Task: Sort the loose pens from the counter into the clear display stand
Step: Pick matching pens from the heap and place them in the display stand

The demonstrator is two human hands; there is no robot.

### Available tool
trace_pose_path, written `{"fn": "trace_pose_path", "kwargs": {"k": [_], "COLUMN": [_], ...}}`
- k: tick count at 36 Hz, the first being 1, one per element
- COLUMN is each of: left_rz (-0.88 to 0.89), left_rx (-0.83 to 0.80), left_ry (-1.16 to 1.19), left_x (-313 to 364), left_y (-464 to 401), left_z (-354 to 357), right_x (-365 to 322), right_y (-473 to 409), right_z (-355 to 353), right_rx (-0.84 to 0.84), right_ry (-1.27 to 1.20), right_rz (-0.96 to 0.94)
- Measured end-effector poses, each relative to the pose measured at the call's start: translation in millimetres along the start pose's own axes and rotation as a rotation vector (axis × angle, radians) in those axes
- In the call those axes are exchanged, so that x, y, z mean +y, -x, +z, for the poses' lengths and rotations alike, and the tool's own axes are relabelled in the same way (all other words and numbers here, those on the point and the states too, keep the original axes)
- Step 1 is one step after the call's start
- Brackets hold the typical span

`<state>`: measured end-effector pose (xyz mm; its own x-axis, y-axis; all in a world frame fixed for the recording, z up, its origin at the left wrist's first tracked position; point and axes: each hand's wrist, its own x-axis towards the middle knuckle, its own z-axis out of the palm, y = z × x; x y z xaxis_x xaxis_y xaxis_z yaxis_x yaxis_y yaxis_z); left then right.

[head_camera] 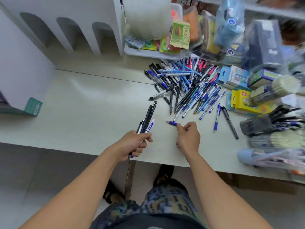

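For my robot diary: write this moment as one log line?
left hand: holds pen bundle | right hand: pinching blue pen | pen pile: unsorted

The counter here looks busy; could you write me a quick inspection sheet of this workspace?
Surface: pale counter, left half bare.
Job's things: pile of loose pens at centre right; a clear stand already holding pens at right.
Clutter: yellow box, packaged stationery, a white tray of packets at the back.
Grippers: left hand grips a bundle of pens; right hand pinches a blue pen on the counter.
Cables: nothing seen.
Surroundings: white arched panel behind; grey floor below.
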<state>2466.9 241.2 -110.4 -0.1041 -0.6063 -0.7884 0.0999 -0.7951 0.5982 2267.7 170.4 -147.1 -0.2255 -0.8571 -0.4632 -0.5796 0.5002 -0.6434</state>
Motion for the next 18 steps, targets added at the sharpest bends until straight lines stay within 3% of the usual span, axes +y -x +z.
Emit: {"fn": "trace_pose_path", "kwargs": {"k": [4,7,10,13,15,18], "left_rz": [0.042,0.062,0.078,0.089,0.096,0.100], "left_rx": [-0.075,-0.122,-0.163,-0.186,-0.202,-0.234], "left_ry": [-0.061,-0.022,0.033,0.092,0.131,0.199], "left_x": [-0.5,1.6,3.2,2.0,2.3,3.6], "left_y": [11.3,26.9,43.6,60.2,70.6,84.8], "left_z": [-22.4,-43.3,-65.7,-88.5,-104.8,-131.7], "right_x": [-10.7,-18.1,-24.3,-34.0,-59.7,-116.5], "right_y": [-4.6,-9.4,-4.9,12.6,38.7,91.0], "right_z": [6.7,8.1,12.6,21.9,32.0,55.4], "right_rx": [0.126,0.183,0.210,0.195,0.150,-0.037], "right_ry": [-0.036,-0.137,-0.147,-0.111,-0.217,-0.377], "right_rz": [0.111,0.268,0.310,0.270,0.160,0.010]}}
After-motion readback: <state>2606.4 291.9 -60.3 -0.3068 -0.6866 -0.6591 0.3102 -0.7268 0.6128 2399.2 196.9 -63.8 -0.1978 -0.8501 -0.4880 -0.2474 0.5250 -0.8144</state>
